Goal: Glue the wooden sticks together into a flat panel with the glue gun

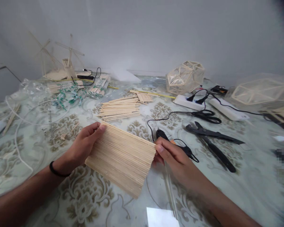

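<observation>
A flat panel of thin wooden sticks (120,154), laid side by side, is held tilted above the patterned table. My left hand (87,142) pinches its upper left corner, thumb on top. At the upper right corner, my right hand (172,154) grips the edge between thumb and fingers; some of those fingers are hidden behind the panel. Close beyond my right hand lies a black glue gun (162,135) with a cord, partly covered by the hand. Clear glue sticks (170,189) lie below that hand. Behind the panel, loose wooden sticks (120,107) form a pile.
Black scissors (207,116), pliers (215,134) and a black-handled tool (219,154) lie at right. A white power strip (189,102) has plugs in it. Stick-built models (186,77) stand at the back, with packaged sticks (99,86) and plastic wrap (32,88) on the left.
</observation>
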Demonstrator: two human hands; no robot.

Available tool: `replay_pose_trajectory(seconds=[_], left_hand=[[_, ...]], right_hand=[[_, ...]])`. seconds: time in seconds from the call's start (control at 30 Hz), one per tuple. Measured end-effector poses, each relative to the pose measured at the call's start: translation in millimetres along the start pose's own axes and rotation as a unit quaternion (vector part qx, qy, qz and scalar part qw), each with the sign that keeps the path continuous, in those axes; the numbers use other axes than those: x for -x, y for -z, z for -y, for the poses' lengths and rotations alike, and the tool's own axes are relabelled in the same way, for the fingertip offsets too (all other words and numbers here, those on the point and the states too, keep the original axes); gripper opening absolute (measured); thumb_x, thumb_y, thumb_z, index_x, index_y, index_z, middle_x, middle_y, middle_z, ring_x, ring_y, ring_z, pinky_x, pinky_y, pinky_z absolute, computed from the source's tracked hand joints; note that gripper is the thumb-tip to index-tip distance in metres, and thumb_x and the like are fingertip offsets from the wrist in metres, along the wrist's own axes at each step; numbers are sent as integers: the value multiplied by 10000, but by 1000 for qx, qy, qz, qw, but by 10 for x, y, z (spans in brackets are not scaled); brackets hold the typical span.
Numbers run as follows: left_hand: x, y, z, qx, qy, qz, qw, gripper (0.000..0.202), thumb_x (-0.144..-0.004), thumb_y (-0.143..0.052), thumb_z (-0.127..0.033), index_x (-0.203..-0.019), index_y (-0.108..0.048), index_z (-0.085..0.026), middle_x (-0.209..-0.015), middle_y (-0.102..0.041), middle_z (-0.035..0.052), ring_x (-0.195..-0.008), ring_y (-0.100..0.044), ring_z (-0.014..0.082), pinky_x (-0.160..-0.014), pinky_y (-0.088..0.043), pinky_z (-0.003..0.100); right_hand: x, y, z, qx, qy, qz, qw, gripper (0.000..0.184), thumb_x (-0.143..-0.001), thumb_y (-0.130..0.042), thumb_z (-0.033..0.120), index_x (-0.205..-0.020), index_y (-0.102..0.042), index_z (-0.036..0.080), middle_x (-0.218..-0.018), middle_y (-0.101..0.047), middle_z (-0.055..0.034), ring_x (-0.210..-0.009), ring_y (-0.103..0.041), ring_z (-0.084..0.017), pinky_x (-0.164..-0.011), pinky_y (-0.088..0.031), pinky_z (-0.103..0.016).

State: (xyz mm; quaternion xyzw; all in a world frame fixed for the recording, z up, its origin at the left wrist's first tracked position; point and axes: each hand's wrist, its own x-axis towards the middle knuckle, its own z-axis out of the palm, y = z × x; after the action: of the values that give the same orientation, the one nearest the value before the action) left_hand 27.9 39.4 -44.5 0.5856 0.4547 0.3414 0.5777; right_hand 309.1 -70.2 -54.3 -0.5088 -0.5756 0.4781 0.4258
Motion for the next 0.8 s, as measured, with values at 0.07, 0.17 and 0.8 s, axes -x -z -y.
replay_pose_trajectory(seconds=[0.07,0.17,0.8], left_hand=[[1,11,6,15,0,7,1000,385,-916,-676,-572,-828,-640,-199,-774,-559,-12,-713,-454,151,-644,-371,243],[9,17,9,19,-7,8,1000,372,-925,-677,-560,-821,-638,-205,-774,-547,-16,-712,-445,148,-643,-370,239],[32,-12,12,-14,-11,19,1000,369,-943,-643,-557,-818,-634,-210,-737,-514,-16,-665,-408,146,-584,-344,236]], right_hand=[[14,-5,10,5,3,1,1000,437,-1092,-438,515,-757,-458,235,-699,-446,32,-648,-493,-150,-628,-413,-279],[38,0,5,35,18,-1,999,428,-1102,-420,494,-768,-483,234,-702,-478,28,-635,-464,-151,-610,-371,-290],[43,-17,21,164,53,-70,983,301,-978,-474,299,-685,-476,231,-621,-502,27,-586,-477,-154,-562,-326,-293]])
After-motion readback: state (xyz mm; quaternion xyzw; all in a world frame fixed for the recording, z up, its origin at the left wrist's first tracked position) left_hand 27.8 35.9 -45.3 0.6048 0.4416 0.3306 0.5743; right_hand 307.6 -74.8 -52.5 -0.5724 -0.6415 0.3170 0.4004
